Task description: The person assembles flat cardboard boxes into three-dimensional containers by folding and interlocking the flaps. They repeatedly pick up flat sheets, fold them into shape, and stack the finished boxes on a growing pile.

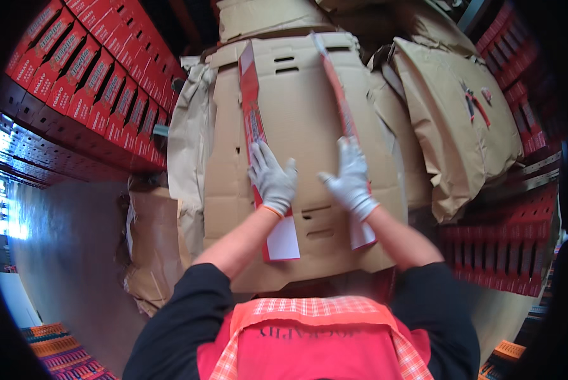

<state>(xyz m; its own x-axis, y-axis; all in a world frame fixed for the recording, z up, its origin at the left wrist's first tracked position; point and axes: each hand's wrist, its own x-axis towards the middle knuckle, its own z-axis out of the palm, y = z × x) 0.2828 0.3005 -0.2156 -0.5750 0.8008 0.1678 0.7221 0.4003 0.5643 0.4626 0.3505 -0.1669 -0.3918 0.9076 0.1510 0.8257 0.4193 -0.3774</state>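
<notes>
My left hand (274, 178), in a pale grey work glove with an orange cuff, lies on a long red and white printed cardboard strip (252, 95). Its fingers are stretched out and the thumb stands apart. A second such strip (336, 88) runs roughly parallel on the right. My right hand (352, 180), gloved the same way, rests against it with the thumb pointing inward, fingers extended. Both strips sit on a flat brown cardboard sheet (296, 114) with cut slots. The strips' middles are partly hidden under my hands.
Red printed cartons (75, 82) fill shelving at the left; more red cartons (496, 247) stand at the right. A brown paper-wrapped bundle (455, 126) carries red-handled pliers (477, 104). Crumpled brown paper (154, 234) hangs at the left, beside the smooth grey floor (75, 234).
</notes>
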